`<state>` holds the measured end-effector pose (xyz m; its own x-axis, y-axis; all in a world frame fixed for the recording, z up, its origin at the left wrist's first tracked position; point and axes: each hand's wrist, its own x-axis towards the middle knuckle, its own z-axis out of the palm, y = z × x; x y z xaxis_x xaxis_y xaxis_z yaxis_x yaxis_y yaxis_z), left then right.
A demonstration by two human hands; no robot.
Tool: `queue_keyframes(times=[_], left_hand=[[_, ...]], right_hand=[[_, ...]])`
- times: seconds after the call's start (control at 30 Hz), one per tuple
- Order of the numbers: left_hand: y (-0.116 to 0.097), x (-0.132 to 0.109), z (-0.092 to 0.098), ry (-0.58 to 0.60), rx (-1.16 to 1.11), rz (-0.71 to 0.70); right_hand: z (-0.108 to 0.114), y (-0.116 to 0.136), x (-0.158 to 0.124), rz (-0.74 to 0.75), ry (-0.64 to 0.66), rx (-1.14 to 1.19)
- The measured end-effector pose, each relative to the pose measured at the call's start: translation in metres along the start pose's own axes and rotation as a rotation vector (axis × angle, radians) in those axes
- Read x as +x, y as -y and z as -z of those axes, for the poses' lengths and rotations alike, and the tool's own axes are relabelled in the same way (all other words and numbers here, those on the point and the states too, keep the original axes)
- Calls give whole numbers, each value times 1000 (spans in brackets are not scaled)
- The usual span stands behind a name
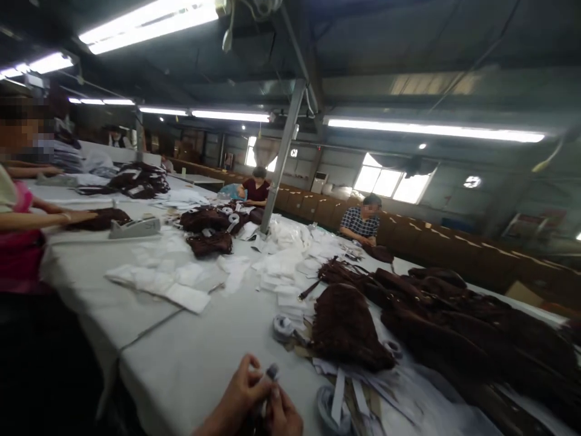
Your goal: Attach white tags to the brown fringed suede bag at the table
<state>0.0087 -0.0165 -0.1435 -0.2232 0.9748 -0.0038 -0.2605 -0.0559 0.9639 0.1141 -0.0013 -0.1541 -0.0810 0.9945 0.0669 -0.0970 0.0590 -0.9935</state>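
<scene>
At the bottom edge of the head view my left hand (238,393) and my right hand (284,415) are pressed together over the near edge of a long white table (200,357). Both have their fingers curled in a pinch around a small grey piece (272,370) that sticks up between them; I cannot make out what it is. A dark brown fringed bag (347,330) lies just beyond my hands, with a small grey roll (284,327) beside it. White paper strips (338,396) lie to the right of my right hand.
Heaps of brown fringed bags (458,321) cover the table's right side. White paper pieces (172,281) are scattered mid-table around a slanted metal post (281,160). A person in pink (18,236) reaches in at left; two people (363,221) sit at the far side.
</scene>
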Motion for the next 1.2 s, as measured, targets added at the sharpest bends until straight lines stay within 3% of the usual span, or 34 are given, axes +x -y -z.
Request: queue_keyframes(times=[0.17,0.43,0.57,0.87,1.0,1.2], left_hand=[[-13,-12,6,78,-58,52],[-26,-12,11,313,76,33],[-31,-8,18,405,101,146],[-32,10,40,627,2,425],[-20,17,36,678,-50,484],[4,8,26,486,-213,419]], right_hand=[[-6,11,-12,-175,81,224],[4,11,-21,-209,250,308],[9,19,-27,-249,333,346],[15,35,-32,-315,666,378],[13,23,-28,-413,639,318],[2,15,-20,-452,461,342]])
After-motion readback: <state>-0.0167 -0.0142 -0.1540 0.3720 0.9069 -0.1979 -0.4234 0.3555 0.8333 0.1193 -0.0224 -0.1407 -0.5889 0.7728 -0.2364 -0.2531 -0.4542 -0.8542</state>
